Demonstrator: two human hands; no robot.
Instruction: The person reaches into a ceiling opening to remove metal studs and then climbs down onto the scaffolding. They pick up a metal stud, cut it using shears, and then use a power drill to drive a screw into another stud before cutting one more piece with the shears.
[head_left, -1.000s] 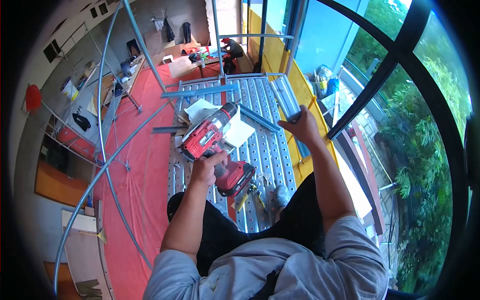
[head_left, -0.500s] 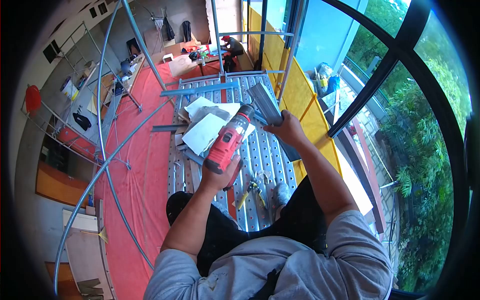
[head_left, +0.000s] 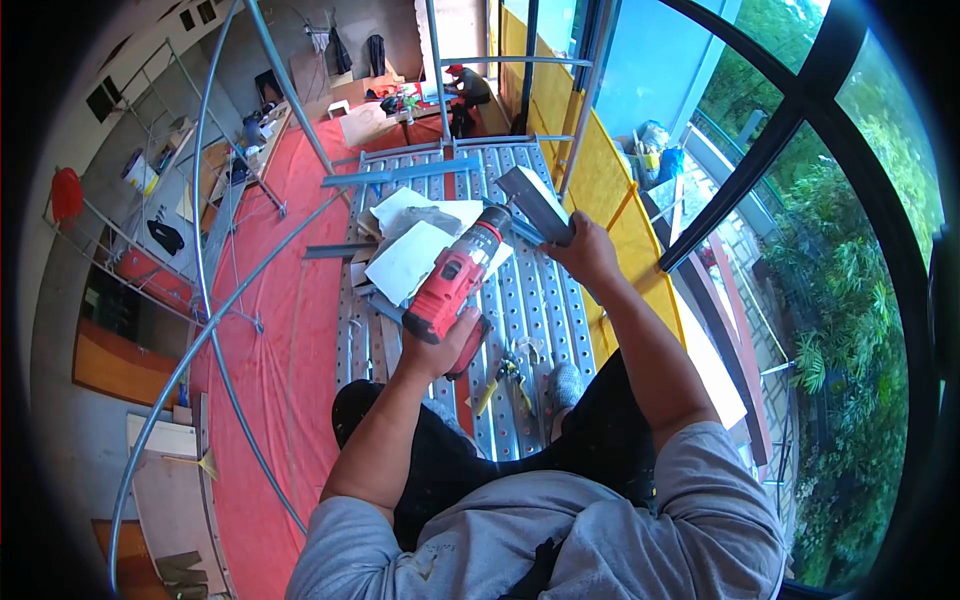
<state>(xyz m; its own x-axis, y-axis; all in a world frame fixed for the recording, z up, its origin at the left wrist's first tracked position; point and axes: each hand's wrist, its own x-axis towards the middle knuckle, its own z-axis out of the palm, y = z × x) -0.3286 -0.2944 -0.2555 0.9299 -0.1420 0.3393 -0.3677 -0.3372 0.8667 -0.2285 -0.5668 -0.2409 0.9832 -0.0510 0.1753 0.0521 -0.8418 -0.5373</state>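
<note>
My left hand (head_left: pixel 440 345) is wrapped round the handle of a red cordless drill (head_left: pixel 452 280), its chuck aimed up and away from me. In my right hand (head_left: pixel 585 252) is a short grey metal channel (head_left: pixel 535 203), gripped at its near end. The channel's far end tilts up to the left, close beside the drill's chuck in this view. Beneath both hands lies the perforated metal scaffold platform (head_left: pixel 548 320). White board offcuts (head_left: pixel 408 262) are piled on it behind the drill. Between my feet rest pliers with yellow handles (head_left: pixel 488 396).
Scaffold tubes (head_left: pixel 207 200) rise on the left above red sheeting (head_left: pixel 275 330). A yellow panel (head_left: pixel 600 185) and a black window frame (head_left: pixel 735 195) run along the right. Another metal channel (head_left: pixel 400 174) lies across the platform. A person (head_left: pixel 470 88) crouches at the far end.
My right hand has shifted slightly right and turned the metal channel, so its lower part no longer shows below the hand. The drill has stayed nearly in place.
</note>
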